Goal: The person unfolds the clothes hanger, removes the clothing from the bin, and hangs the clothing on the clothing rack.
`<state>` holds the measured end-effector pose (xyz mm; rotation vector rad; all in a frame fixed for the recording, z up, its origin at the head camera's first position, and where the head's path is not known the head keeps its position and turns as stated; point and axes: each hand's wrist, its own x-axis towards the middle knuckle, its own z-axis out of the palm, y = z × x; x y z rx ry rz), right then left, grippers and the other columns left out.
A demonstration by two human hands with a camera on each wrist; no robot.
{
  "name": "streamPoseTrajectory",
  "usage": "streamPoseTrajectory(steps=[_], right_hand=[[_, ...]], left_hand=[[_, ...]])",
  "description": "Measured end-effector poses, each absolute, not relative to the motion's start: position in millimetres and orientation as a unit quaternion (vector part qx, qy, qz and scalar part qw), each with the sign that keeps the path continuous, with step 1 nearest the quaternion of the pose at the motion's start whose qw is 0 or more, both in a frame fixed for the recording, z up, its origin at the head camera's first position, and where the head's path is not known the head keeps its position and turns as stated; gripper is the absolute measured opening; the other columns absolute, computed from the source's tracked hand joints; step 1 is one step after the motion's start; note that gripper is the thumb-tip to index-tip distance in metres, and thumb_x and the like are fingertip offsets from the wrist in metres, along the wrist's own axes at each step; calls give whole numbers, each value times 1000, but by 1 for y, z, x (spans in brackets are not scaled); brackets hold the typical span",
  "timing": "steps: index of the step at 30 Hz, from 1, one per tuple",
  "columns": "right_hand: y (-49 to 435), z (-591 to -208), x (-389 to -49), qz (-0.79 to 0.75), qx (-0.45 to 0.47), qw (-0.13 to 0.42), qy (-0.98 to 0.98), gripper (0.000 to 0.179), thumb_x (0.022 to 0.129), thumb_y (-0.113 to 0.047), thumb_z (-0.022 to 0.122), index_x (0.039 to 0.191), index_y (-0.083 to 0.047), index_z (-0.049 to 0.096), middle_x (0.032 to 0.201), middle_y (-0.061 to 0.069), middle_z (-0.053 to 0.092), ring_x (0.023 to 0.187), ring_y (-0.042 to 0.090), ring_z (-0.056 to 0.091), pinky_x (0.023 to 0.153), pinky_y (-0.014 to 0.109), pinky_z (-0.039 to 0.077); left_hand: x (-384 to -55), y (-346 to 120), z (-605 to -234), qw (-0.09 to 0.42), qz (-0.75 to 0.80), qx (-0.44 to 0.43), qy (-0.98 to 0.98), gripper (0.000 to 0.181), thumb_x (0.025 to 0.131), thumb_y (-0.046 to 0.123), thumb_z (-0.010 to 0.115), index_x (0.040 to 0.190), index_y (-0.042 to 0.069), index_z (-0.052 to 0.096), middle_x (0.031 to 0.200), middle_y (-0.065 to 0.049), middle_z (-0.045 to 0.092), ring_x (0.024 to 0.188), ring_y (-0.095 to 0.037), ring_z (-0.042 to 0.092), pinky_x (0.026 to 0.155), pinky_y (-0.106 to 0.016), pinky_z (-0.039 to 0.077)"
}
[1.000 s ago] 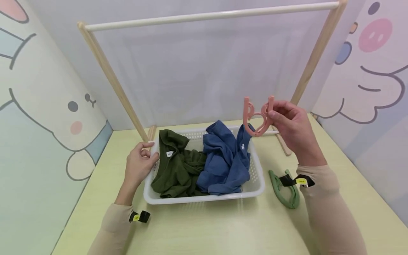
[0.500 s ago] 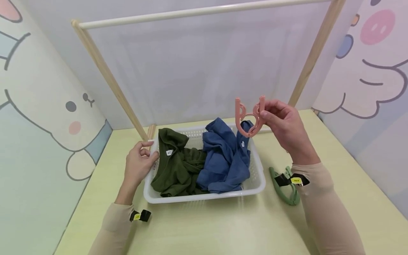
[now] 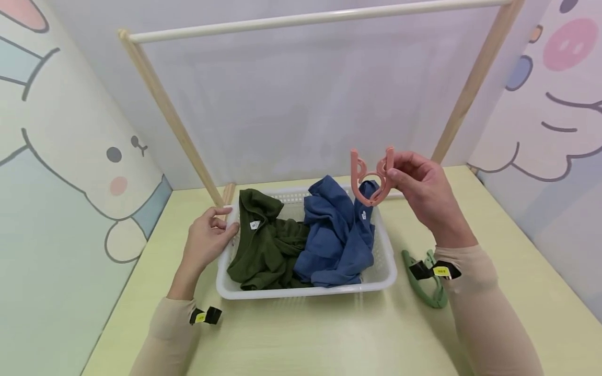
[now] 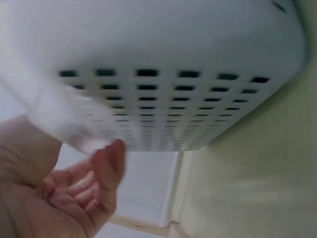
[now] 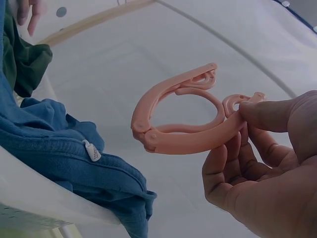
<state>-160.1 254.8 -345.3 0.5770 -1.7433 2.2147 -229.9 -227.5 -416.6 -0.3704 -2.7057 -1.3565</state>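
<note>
A folded pink travel hanger (image 3: 354, 172) is pinched at one arm between the thumb and fingers of my right hand (image 3: 425, 193), raised above the back right corner of a white plastic basket (image 3: 305, 294). Its hinge points down in the head view, and the right wrist view shows the folded hanger (image 5: 193, 144) whole. My left hand (image 3: 207, 237) grips the basket's left rim, thumb over the edge; in the left wrist view its curled fingers (image 4: 106, 171) are beside the perforated wall. A dark green garment (image 3: 268, 245) and a blue garment (image 3: 329, 240) lie crumpled in the basket.
A folded green hanger (image 3: 425, 297) lies on the table right of the basket, partly hidden by the right wrist's camera. Behind stands a rack with wooden posts (image 3: 174, 117) and a white rail (image 3: 310, 21). Walls with cartoon animals close in both sides.
My right hand has brought the pink hanger slightly left over the basket's back right corner. The left hand keeps its place on the rim. The head view has shifted a little.
</note>
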Motion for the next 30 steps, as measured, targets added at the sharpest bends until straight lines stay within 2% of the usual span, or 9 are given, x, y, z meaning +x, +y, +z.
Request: streamPoseTrajectory(steps=[5,9,12,15,19,24,30], right_hand=[[253,-345,-161,755,203,124,-610,10,111,8,59,117,10,67,115,14,71,108,26,68,97,32,62],[250,-344,-160,753,201,123,-615,12,111,7,59,120,9,68,115,12,70,105,25,67,95,31,62],[248,-343,-160,753,200,121,-615,13,111,7,59,121,8,68,114,12,69,103,24,66,94,30,62],[246,-342,-159,753,200,120,-616,15,111,7,59,123,7,69,114,11,69,103,23,65,94,29,62],[242,-341,-159,757,203,115,-611,18,111,8,59,125,7,70,117,11,72,104,22,67,95,29,62],[235,-341,-157,755,210,107,-612,17,110,8,59,124,7,69,117,11,72,105,22,67,97,29,62],[224,-338,-153,740,223,105,-626,13,110,7,61,121,8,69,116,13,72,108,25,69,99,31,62]], left_hand=[[-220,-235,-392,64,-459,-139,-875,59,104,35,82,153,8,65,131,-17,77,112,-31,78,80,-13,58],[-209,-231,-370,106,-498,-158,-846,58,103,26,84,154,7,64,145,-14,70,122,-25,74,92,-11,56],[-201,-223,-357,122,-507,-183,-833,52,102,20,84,150,7,67,143,-11,71,118,-13,74,95,-14,57],[-195,-211,-349,125,-514,-215,-821,48,102,15,84,148,9,70,137,-9,74,114,-8,74,96,-17,58],[-190,-193,-341,122,-531,-255,-799,46,102,9,82,147,10,72,131,-9,76,113,-11,75,97,-21,59],[-187,-168,-333,115,-550,-291,-774,43,102,4,81,143,7,73,126,-9,77,111,-16,75,94,-24,61],[-185,-138,-328,95,-559,-316,-761,39,103,7,80,142,6,74,124,-9,79,110,-19,76,95,-27,62]])
